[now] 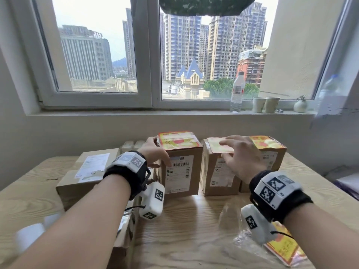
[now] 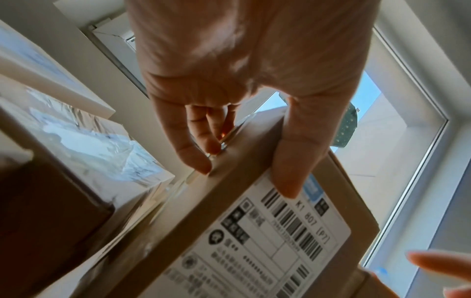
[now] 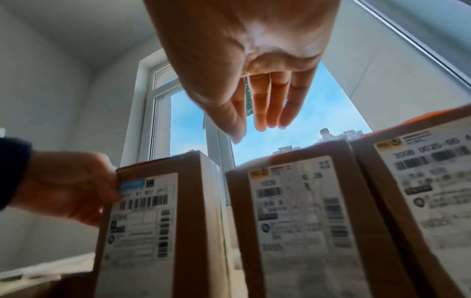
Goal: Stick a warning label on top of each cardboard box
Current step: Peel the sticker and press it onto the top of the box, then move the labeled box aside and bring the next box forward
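Three upright cardboard boxes stand in a row at the back of the table. Each carries a yellow-and-red label on top: left box with label, middle box with label, right box with label. My left hand grips the left box at its upper left corner, thumb on the front face and fingers round the side. My right hand is spread flat over the middle box's top. In the right wrist view its straight fingers hover above the boxes and hold nothing.
A large flat carton lies left of the row. A plastic sleeve of spare labels sits on the wooden table at the near right. On the windowsill stand a water bottle, two paper cups and a small vase.
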A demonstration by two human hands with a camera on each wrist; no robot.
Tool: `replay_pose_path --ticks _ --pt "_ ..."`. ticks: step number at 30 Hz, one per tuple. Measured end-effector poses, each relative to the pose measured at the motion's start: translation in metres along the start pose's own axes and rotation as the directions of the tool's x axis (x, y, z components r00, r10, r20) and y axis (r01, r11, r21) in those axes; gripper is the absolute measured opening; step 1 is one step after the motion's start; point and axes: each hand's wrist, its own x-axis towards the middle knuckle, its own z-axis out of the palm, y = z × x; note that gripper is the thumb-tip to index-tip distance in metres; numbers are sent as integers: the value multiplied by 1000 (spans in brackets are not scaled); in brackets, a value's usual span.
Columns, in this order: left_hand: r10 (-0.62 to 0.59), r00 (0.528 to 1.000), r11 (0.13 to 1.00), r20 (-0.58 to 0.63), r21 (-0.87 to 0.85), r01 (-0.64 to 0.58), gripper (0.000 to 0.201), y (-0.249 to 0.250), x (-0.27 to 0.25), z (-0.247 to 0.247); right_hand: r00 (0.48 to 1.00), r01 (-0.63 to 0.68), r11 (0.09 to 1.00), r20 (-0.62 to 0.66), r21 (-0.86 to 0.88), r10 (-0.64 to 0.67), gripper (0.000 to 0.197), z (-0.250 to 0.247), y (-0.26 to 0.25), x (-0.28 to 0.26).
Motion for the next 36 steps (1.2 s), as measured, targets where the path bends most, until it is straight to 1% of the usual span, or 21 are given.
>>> replay_pose_path --ticks 3,4,7,8,11,13,18,20,23,24,29,31,33,36 --pt "-9 1000 999 1 33 9 96 -4 16 10 998 48 996 44 -80 -45 46 14 7 6" --pt "-19 1000 999 8 30 19 96 -4 20 13 998 49 994 47 -95 -45 47 19 9 8" --pt "-45 997 999 55 -6 45 110 -7 32 18 998 57 989 17 -134 -55 46 30 13 15" --pt "-51 997 999 62 -14 52 111 -7 36 19 998 64 986 9 -152 -63 45 33 15 16" --pt "-50 996 998 79 -20 52 108 -6 42 22 996 87 976 0 -199 -88 42 36 20 21" --pt "-46 996 999 78 -5 47 112 -4 45 24 995 101 971 -2 -217 -103 40 37 21 23" --pt "-27 995 999 92 28 24 111 -2 59 26 995 98 972 11 -213 -98 39 37 21 30" --pt "-27 994 998 110 52 21 105 0 59 27 996 86 973 19 -214 -84 40 37 22 32" --pt "-29 991 996 129 87 18 82 2 54 27 997 71 973 24 -219 -68 40 38 21 30" --pt "-28 991 995 134 101 15 78 2 53 26 998 65 974 25 -218 -61 40 37 20 29" --pt "-13 989 990 147 141 -8 82 -1 48 19 999 41 981 14 -190 -39 42 33 14 24" --pt "-13 992 990 128 139 -5 91 0 44 15 999 48 986 2 -161 -48 44 31 9 22" --pt "-10 997 991 75 131 0 97 1 37 7 998 60 989 -20 -136 -64 43 28 1 20" --pt "4 1000 995 -28 103 -1 86 -3 23 -13 992 104 991 -63 -89 -110 34 25 -16 14"
